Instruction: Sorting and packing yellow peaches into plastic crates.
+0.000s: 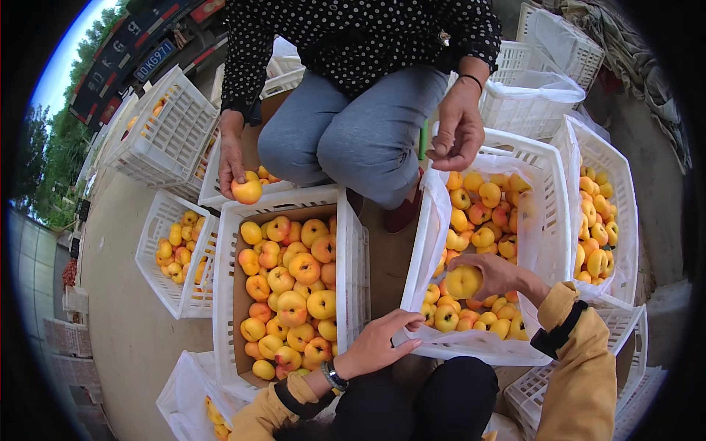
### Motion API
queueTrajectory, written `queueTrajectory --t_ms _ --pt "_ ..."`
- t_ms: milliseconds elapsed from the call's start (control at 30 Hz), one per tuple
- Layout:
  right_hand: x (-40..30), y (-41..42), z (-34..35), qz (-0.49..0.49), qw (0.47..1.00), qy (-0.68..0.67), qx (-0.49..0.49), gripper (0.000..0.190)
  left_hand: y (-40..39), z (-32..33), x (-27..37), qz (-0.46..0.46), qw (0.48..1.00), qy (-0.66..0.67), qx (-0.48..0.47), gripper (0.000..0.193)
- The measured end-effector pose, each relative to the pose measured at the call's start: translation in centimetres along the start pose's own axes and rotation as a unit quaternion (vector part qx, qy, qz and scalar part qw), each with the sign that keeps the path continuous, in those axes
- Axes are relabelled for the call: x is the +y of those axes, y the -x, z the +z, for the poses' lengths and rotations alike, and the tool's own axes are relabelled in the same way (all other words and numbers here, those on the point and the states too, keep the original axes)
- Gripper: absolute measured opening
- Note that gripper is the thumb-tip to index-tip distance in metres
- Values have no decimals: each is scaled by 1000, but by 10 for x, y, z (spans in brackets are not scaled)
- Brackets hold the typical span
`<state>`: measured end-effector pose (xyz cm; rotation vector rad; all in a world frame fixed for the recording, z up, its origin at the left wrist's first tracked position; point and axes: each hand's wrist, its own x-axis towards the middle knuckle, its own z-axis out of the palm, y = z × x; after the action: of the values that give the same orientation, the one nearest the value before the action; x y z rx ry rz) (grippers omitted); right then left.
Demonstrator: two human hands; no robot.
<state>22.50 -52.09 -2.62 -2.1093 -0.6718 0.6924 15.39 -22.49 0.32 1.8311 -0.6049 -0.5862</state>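
Note:
My right hand (pixel 485 275) grips a yellow flat peach (pixel 463 282) above a white plastic crate (pixel 553 182) of peaches. A thin white plastic liner (pixel 439 218) covers that crate's inner walls. At the crate's near left corner is my left hand (pixel 378 342), thumb and fingers apart, with no fruit in it. Whether it touches the rim I cannot tell. To its left stands another white crate (pixel 348 264), lined with cardboard and filled with yellow-red flat peaches (pixel 292 308).
Opposite me sits a person whose one hand (pixel 231 160) holds a peach (pixel 246 191); their other hand (pixel 458 129) hangs over the lined crate. More peach crates stand left (pixel 160 242) and right (pixel 623 220). A stacked crate (pixel 165 127) and a truck (pixel 132 49) are farther back.

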Motion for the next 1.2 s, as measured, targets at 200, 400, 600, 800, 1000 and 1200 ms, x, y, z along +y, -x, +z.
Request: queueTrajectory --t_ms 200,400,600,800,1000,1200 --pt "-189 5 23 -148 985 -28 89 71 21 -11 36 54 926 362 96 66" --pt "-210 47 35 -148 955 109 232 64 142 -36 62 96 908 309 266 54" --pt "-159 92 20 77 975 172 117 34 420 -65 -25 -91 771 124 618 46" --pt "-155 152 42 105 969 -45 220 29 568 -91 -205 -387 618 307 612 40" --pt "-121 108 34 183 978 29 92 33 658 -103 -320 -299 631 556 452 40" --pt "-58 153 24 311 942 -71 101 29 492 -163 -252 -274 831 164 455 37"
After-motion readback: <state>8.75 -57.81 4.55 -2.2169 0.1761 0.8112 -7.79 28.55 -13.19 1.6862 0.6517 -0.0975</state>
